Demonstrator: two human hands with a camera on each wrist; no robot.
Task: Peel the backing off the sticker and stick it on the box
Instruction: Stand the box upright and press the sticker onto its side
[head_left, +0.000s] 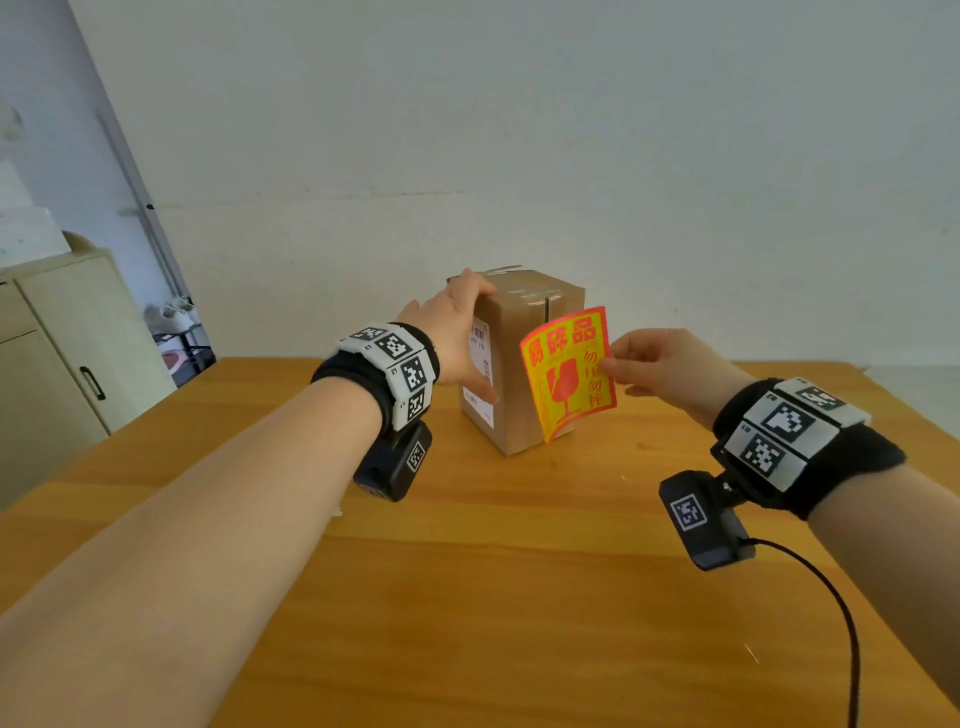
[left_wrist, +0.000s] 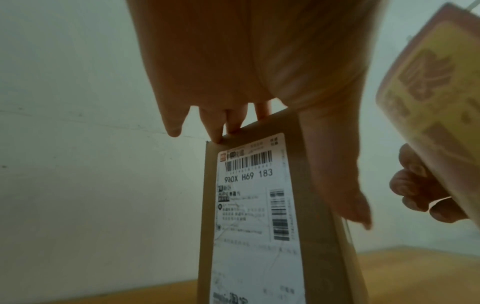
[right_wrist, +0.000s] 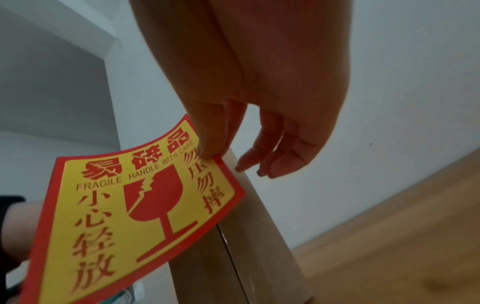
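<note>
1. The box (head_left: 524, 364) stands upright on the wooden table (head_left: 467, 597), and everything else is placed from it.
2. The left hand (head_left: 452, 338) is at the box's left side: in the left wrist view its fingers (left_wrist: 218, 131) reach straight over the top edge while the thumb (left_wrist: 345, 185) lies down the side that carries the white shipping label (left_wrist: 249, 216). The hand is spread wide and flat against the cardboard, probably to brace the tall, narrow box so it cannot tip or slide when something is pressed onto it.
3. The right hand (head_left: 660, 374) is just right of the box and pinches the right edge of the sticker (head_left: 569, 371) between thumb and forefinger; the other fingers hang loosely below.
4. The sticker, yellow with a red border and a broken-glass mark, hangs in front of the box's near right face, printed side towards the person, and it curls slightly. Whether it already touches the cardboard cannot be told.
5. No backing sheet is visible; the sticker's back is hidden, so it cannot be said whether the peel is done.
6. Holding by one edge likely leaves the free edge able to land first and be smoothed across.
</note>
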